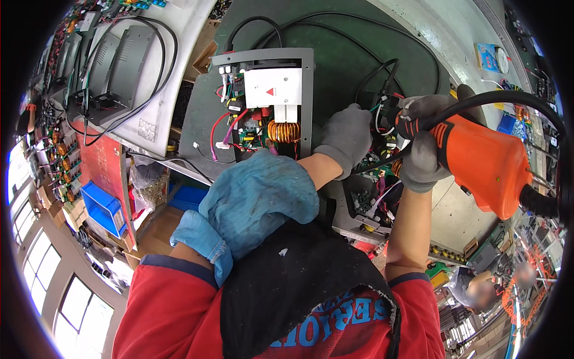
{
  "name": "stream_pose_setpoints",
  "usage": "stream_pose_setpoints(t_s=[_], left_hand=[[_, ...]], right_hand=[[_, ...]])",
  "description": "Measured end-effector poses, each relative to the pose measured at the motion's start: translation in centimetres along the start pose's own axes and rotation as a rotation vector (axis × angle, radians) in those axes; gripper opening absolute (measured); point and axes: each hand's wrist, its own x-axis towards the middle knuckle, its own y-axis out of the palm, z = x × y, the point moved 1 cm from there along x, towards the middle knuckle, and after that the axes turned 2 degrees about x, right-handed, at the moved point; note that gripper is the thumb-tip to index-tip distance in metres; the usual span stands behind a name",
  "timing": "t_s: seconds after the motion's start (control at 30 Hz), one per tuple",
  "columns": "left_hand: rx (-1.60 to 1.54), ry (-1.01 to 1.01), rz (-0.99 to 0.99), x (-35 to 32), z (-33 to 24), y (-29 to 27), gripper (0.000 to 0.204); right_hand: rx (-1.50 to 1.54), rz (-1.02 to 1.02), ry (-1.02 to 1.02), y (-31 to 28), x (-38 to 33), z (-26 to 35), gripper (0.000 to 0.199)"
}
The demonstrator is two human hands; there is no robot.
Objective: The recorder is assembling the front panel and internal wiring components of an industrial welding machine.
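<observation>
My right hand (pixel 422 157), in a grey glove with dark palm and fingers, is closed around an orange corded power drill (pixel 487 164). Its dark nose points left, over an open metal housing packed with circuit boards and wires (pixel 382 188). My left hand (pixel 350 134), also gloved in grey, rests at that housing's left side with its fingers curled; what they grip is hidden. Left of it stands a second open grey housing (pixel 306 90), holding a white plate (pixel 272 87), a copper-wound coil (pixel 283 132) and red and purple wires.
Black cables loop across the green mat (pixel 335 42). More grey housings (pixel 122 66) stand on the far-left bench. Blue bins (pixel 103 209) and a bag of small parts (pixel 149 185) sit at lower left. A thick black hose (pixel 508 99) arches above the drill. Another person (pixel 472 287) is at lower right.
</observation>
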Motion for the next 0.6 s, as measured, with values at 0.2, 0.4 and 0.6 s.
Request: stream_pose_setpoints(t_s=[0.2,0.4,0.6], left_hand=[[0.034,0.014,-0.009,0.3,0.0,0.0,0.019],[0.032,0.046,-0.008,0.4,0.4,-0.3,0.014],[-0.099,-0.1,-0.031,-0.1,-0.2,-1.1,0.036]], right_hand=[[0.051,0.035,0.027,0.5,0.2,-0.1,0.078],[0.059,0.001,0.093,-0.2,-0.1,0.1,0.079],[0.242,-0.173,-0.143,-4.9,-0.3,6.2,0.082]])
